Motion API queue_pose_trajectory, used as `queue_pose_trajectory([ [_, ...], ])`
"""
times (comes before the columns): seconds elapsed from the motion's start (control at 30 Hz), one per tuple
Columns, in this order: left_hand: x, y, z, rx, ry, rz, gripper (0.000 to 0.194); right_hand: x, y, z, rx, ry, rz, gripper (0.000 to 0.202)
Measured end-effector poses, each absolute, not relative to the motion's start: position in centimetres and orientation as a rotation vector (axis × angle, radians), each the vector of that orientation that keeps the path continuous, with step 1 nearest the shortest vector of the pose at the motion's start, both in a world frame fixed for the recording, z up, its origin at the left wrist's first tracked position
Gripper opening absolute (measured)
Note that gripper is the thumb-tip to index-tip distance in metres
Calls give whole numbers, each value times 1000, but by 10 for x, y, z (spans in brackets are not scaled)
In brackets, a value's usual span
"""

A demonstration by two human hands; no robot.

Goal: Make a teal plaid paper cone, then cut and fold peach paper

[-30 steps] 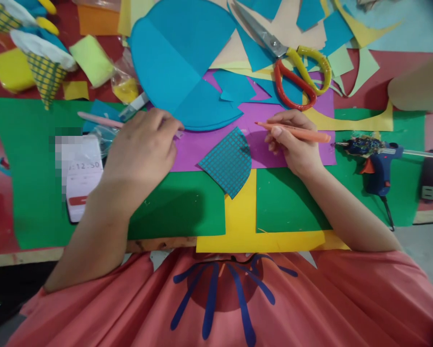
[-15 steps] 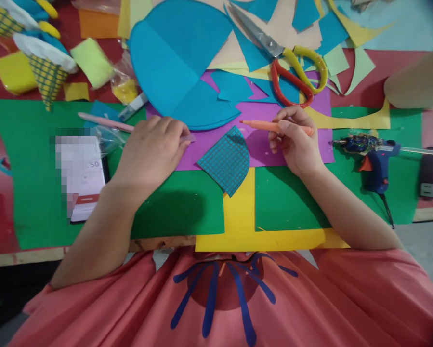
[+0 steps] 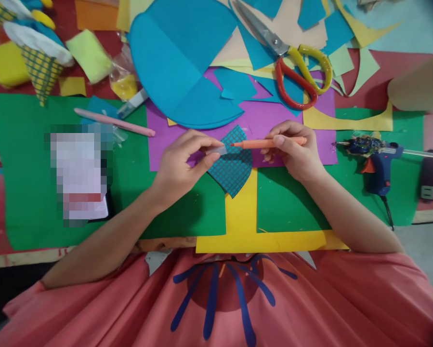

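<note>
My right hand (image 3: 292, 147) is closed on an orange marker (image 3: 255, 143), whose dark tip points left. Between the thumb and fingers of my left hand (image 3: 190, 161) is a small translucent piece (image 3: 219, 150), right beside the marker's tip; it looks like a cap, though its shape is hard to tell. Below both lies a teal piece with a dark grid pattern (image 3: 234, 168), partly over a purple sheet (image 3: 292, 156). A large blue round sheet (image 3: 180, 62) lies just beyond my hands.
Scissors (image 3: 281, 48) lie among paper scraps at the back. A glue gun (image 3: 380, 161) with a glue stick is at the right. To the left are a phone (image 3: 81, 173), a pink pen (image 3: 115, 121) and a yellow-checked cone (image 3: 43, 67).
My left hand has moved right with the small piece, up to the marker's tip and over the gridded piece. The marker has shifted slightly left and nearer to me.
</note>
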State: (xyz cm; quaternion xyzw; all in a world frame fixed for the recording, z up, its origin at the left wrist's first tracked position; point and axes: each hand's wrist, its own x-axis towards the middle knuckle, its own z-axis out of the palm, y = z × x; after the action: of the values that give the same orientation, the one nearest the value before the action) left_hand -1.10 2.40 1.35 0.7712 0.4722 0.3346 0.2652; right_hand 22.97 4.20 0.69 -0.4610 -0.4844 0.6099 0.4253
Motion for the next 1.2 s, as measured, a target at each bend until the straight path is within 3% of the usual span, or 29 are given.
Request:
queue_pose_trajectory([
  [0.47,-11,16,11,2182,1276,895,21,225,31,8,-1026,-1335,1719,32],
  [0.67,-4,8,13,2200,1033,827,30,219,20,12,-908,-1434,1750,18],
  [0.83,-4,4,11,2131,1022,704,36,215,8,12,-876,-1506,1762,22],
  [1.2,-3,4,13,1898,968,769,23,215,7,6,-853,-1719,1578,23],
])
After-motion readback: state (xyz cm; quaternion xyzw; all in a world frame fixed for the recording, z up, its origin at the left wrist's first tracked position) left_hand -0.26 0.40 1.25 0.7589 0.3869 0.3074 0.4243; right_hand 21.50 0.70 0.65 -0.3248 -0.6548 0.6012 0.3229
